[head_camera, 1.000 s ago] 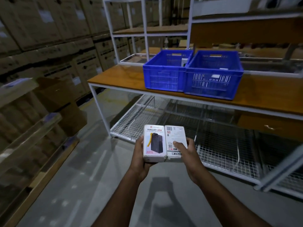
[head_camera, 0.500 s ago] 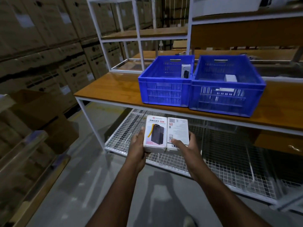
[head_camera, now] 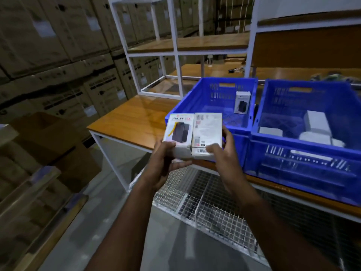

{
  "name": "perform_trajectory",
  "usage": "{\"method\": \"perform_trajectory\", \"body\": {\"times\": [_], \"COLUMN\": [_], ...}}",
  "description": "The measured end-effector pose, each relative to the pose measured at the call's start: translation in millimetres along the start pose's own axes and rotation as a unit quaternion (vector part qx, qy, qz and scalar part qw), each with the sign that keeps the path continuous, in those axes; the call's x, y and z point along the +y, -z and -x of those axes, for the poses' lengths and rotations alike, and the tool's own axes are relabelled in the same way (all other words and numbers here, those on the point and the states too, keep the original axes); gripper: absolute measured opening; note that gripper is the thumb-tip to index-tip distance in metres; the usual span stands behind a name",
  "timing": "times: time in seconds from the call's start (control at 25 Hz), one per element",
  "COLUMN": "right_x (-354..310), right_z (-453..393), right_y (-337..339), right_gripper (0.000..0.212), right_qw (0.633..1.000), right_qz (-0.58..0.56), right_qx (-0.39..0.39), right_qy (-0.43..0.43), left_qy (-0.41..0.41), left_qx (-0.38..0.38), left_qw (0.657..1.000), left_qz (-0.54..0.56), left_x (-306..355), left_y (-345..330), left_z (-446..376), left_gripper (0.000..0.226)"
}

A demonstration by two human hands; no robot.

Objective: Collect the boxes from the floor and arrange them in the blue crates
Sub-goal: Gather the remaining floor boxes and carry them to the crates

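Hands grip two boxes; left box (head_camera: 178,134) reads "HALLEY".

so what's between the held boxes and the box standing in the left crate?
Head view: only the left crate's near rim and bare floor, up to the standing box.

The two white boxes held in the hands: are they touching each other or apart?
Touching. The head view shows the left box and right box pressed side by side, no gap along their shared edge.

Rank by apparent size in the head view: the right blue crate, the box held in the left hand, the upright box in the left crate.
1. right blue crate
2. box held in the left hand, enlarged by nearness
3. upright box
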State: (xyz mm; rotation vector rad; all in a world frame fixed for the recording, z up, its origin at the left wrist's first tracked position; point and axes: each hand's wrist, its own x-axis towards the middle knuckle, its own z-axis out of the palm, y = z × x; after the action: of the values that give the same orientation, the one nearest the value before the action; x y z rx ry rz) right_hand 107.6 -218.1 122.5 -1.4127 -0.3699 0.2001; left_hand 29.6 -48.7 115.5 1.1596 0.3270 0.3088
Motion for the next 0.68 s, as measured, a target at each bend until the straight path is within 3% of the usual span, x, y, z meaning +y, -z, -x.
{"method": "perform_trajectory", "body": {"times": [0.12,0.36,0.48,0.6,0.68], "right_x": [-14,-24,-13,8,17], "right_z": [-44,-141,-185,-209,-214], "right_y": [-4,-9,-17,-30,-39], "right_gripper": [0.066,0.072,0.074,0.077,0.080], "right_qw": [0.999,0.984,0.956,0.913,0.889], "right_qz": [0.018,0.132,0.268,0.392,0.439], "right_qx": [0.005,0.093,0.114,0.096,0.086], "right_qy": [0.031,0.081,0.027,-0.064,-0.097], "left_qy": [-0.040,-0.110,-0.125,-0.081,-0.046], "left_qx": [0.007,0.026,0.037,0.015,-0.017], "left_qw": [0.999,0.975,0.925,0.871,0.808], "left_qz": [-0.022,-0.192,-0.358,-0.485,-0.588], "left_x": [27,61,65,60,49], "left_y": [-12,-26,-28,-33,-36], "left_z": [-43,-139,-181,-212,-229], "left_gripper": [0.044,0.056,0.071,0.087,0.088]}}
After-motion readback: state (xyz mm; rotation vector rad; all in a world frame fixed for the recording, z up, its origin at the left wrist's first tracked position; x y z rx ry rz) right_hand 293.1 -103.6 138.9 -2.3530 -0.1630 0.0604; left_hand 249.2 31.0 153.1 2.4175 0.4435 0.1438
